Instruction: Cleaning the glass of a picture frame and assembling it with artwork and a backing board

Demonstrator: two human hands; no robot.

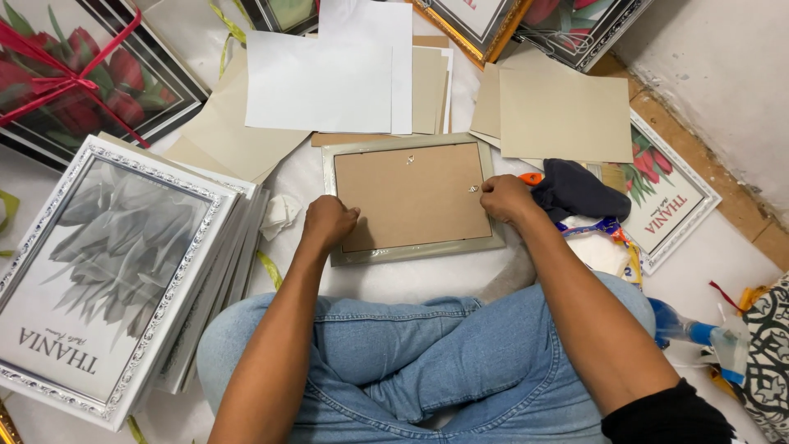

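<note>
frame: silver picture frame lying face down on the floor, right in front of the crossed legs, brown backing board facing up

left hand: left hand is curled into a loose fist, knuckles pressing on the near left corner of the frame, basically pinning it down

right hand: right hand sits at the right edge of the backing, fingers bunched together around a little metal tab. Looks like a pinch, but the fingertips are hidden so can't say for sure

weight: I'd guess pretty light, thin moulding and a thin board

stiffness: the frame itself looks rigid; the backing is probably thin fibreboard that would flex if you pried at one corner

fragile bits: likely glass underneath, so I'd keep it flat and not lean hard on the middle. The tabs look small and bendy

where to grab: by the long side rails with both hands, not by the board or the hanger near the far edge

stuff around: stack of white ornate frames on the left, loose card sheets and white paper on the far side, dark cloth just right of the right hand, blue spray bottle near right
</note>
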